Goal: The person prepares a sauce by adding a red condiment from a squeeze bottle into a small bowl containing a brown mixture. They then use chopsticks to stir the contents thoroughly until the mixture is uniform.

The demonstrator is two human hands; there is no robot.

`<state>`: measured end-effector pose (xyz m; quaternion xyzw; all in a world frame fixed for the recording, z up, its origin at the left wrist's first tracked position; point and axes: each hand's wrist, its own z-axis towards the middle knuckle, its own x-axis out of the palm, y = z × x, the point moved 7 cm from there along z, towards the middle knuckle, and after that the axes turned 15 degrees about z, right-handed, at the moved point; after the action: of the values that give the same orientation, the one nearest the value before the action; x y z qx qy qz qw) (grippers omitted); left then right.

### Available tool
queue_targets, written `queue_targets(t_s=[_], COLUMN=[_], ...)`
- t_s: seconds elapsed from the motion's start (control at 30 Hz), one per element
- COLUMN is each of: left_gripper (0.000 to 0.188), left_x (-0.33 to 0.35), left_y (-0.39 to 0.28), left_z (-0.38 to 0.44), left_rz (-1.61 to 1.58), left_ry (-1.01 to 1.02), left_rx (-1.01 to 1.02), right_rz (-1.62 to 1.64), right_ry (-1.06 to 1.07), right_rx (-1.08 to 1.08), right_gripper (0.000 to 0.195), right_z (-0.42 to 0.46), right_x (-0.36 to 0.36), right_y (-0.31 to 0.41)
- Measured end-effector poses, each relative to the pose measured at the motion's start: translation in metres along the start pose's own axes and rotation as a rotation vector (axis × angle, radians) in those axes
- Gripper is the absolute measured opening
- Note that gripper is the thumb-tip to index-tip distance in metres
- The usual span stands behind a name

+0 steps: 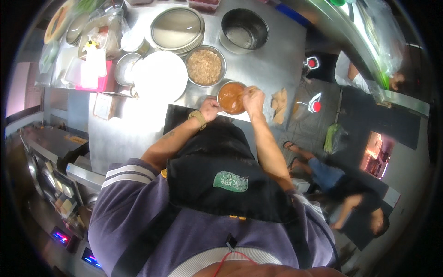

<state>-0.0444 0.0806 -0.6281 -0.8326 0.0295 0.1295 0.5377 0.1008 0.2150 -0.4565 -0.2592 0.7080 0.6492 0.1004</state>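
Note:
A metal bowl of smooth orange-brown sauce (231, 97) sits near the front edge of a stainless steel table (117, 145). My left hand (209, 109) grips the bowl's left rim. Curled over its right side is my right hand (253, 99); blur hides whether a utensil is in the fist. Just behind the sauce stands a metal bowl of crumbly light-brown food (204, 66). To the left lies a large white plate (161, 77), bright with glare. A crumpled tan cloth (279, 105) rests right of my right hand.
Farther back are a stack of plates (177, 27) and a deep metal pot (244, 30). A small metal bowl of white contents (127, 69) and pink-based plastic containers (90, 72) stand left. Red-capped jugs (314, 106) are beyond the right edge, near another person (335, 183).

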Motion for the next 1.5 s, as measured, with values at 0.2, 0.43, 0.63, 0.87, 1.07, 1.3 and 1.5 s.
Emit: queue_targets(t_s=[0.2,0.43,0.63,0.87,1.07,1.3,1.5], left_gripper=[0.021,0.016,0.016,0.023,0.022,0.017,0.017], left_x=[-0.002,-0.001,0.001,0.002,-0.004,-0.006,-0.003], left_y=[-0.002,-0.001,-0.003,0.0,-0.009,-0.015,-0.013], left_z=[-0.002,0.0,0.002,0.0,-0.002,-0.008,-0.006], left_rz=[-0.019,-0.023,-0.058,0.035,0.09,-0.001,-0.092], left_ry=[0.117,0.012,0.026,-0.013,-0.071,0.093,0.1], left_rx=[-0.126,0.015,0.038,0.085,0.127,-0.026,-0.057], right_rz=[0.063,0.043,0.131,0.066,0.191,0.079,0.01], right_ry=[0.152,0.141,0.069,0.099,-0.095,0.127,0.411], right_rx=[0.124,0.04,-0.178,-0.145,-0.105,-0.074,-0.248], right_gripper=[0.023,0.022,0.02,0.02,0.015,0.019,0.021], right_z=[-0.004,-0.005,-0.011,-0.016,-0.005,-0.012,0.006], right_x=[0.018,0.028,0.024,0.017,-0.002,0.001,-0.002], right_y=[-0.004,-0.035,-0.001,-0.03,-0.032,-0.007,0.056])
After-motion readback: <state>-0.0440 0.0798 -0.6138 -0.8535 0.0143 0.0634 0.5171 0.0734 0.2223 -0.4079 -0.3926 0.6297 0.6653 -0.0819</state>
